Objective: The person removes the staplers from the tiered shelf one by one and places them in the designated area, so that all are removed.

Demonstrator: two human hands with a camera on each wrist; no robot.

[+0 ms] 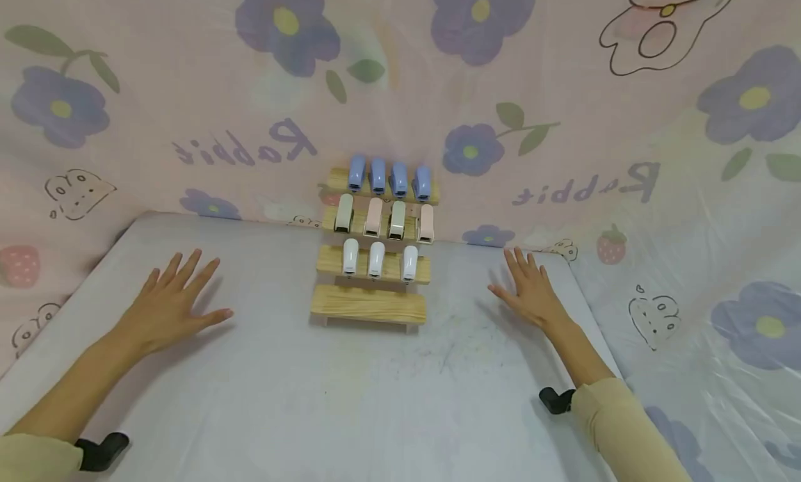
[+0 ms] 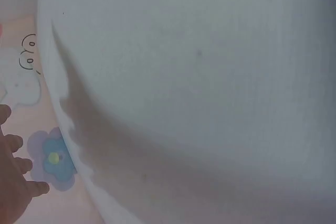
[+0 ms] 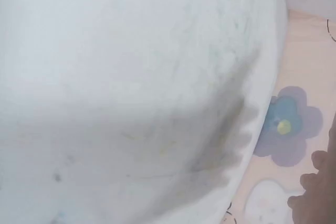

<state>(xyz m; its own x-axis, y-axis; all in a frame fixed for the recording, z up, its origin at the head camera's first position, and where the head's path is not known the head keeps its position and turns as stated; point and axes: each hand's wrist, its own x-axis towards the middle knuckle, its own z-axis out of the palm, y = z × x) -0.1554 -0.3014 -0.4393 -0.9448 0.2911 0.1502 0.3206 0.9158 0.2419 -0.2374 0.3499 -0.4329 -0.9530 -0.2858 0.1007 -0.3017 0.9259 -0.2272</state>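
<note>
On the white surface (image 1: 350, 412) stands one four-step wooden rack (image 1: 369, 304), and it carries eleven small staplers (image 1: 376, 259). The top step has four blue staplers (image 1: 398, 179), the second has two green staplers (image 1: 397, 220) and two pink staplers (image 1: 373, 216), the third has three white staplers (image 1: 350, 257). The left hand (image 1: 167, 307) and the right hand (image 1: 529, 292) are one on each side, apart from the rack; each grip is unclosed, with its fingers spread.
</note>
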